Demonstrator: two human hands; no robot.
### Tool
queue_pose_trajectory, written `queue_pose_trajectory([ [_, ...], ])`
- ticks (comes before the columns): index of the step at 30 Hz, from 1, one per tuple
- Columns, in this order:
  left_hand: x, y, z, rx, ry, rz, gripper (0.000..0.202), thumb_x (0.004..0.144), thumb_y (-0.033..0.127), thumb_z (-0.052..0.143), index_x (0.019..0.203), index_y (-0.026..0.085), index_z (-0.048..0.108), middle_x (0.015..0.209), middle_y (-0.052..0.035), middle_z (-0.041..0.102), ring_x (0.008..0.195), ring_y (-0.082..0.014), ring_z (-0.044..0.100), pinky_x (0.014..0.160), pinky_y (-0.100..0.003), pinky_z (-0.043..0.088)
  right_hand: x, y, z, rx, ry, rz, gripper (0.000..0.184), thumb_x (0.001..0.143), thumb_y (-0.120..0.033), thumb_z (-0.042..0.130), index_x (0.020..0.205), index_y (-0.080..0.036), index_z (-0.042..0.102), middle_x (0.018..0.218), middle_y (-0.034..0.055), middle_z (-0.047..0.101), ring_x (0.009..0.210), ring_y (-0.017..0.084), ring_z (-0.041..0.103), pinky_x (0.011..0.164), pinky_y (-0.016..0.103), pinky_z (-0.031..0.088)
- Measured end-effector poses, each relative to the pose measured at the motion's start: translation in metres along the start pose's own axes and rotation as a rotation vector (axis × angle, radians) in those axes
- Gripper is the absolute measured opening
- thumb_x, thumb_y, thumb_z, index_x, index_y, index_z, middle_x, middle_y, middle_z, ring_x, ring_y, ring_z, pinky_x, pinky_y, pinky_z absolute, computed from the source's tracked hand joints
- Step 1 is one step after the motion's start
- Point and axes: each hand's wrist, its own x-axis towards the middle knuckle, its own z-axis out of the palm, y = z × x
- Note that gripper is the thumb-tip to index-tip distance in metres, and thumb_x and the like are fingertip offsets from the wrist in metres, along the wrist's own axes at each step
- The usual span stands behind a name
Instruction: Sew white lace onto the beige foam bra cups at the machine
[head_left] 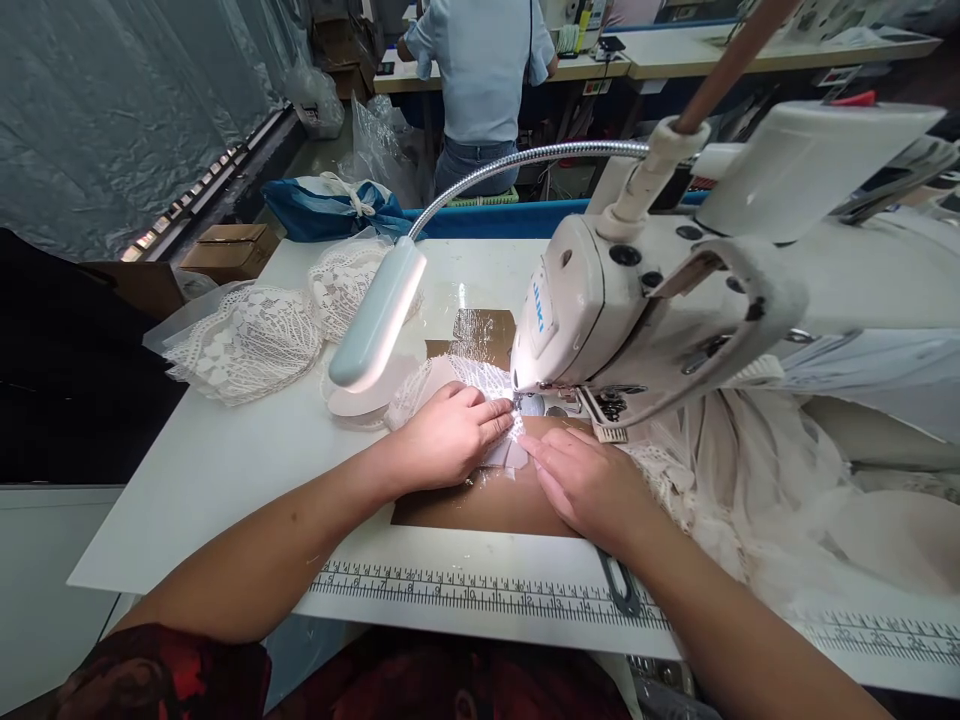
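From where I stand, the left hand (450,435) lies on white lace (480,374) under the needle end of the sewing machine (574,300), its fingers close together. The right hand (592,485) reaches the lace's near edge, forefinger stretched out; I can't tell whether either hand pinches it. A lamp (379,315) hangs above the counter (232,490), near lace cups (251,340).
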Motion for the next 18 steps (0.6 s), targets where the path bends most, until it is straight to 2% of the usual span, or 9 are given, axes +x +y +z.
queue_pose_trajectory([
  [4,-0.0007,-0.0011,-0.0005,0.045,0.026,-0.005,0.039,0.092,0.019,0.043,0.128,0.011,0.054,0.136,-0.0137,0.052,0.097,-0.0238,0.051,0.083,-0.038,0.039,0.0014,-0.0012,0.0001,-0.055,-0.017,0.001,0.037,0.087,-0.012,0.043,0.117,-0.014,0.066,0.079,0.0052,0.066,0.063,0.015,0.055,0.057,0.029,0.037],
  [10,-0.0025,-0.0020,0.0008,0.022,0.011,0.154,0.041,0.093,0.014,0.040,0.133,0.013,0.051,0.137,-0.0120,0.053,0.096,-0.0218,0.053,0.083,-0.037,0.038,-0.0010,-0.0001,-0.0003,-0.059,0.000,-0.027,0.037,0.087,-0.012,0.044,0.117,-0.016,0.066,0.077,0.0045,0.065,0.062,0.015,0.053,0.060,0.029,0.036],
  [14,-0.0031,-0.0027,0.0033,-0.020,-0.028,0.105,0.044,0.092,0.014,0.040,0.135,0.014,0.050,0.140,-0.0080,0.051,0.098,-0.0224,0.051,0.085,-0.037,0.038,-0.0018,-0.0002,-0.0010,-0.043,0.037,-0.046,0.035,0.088,-0.011,0.044,0.112,-0.017,0.068,0.075,0.0038,0.065,0.061,0.014,0.052,0.059,0.029,0.035],
  [18,-0.0037,-0.0023,0.0058,-0.063,-0.010,0.076,0.045,0.090,0.013,0.041,0.134,0.014,0.051,0.139,-0.0072,0.052,0.097,-0.0222,0.050,0.085,-0.037,0.039,-0.0016,0.0000,-0.0006,-0.032,0.036,-0.032,0.034,0.087,-0.011,0.045,0.110,-0.018,0.069,0.075,0.0031,0.065,0.061,0.014,0.052,0.056,0.029,0.033],
])
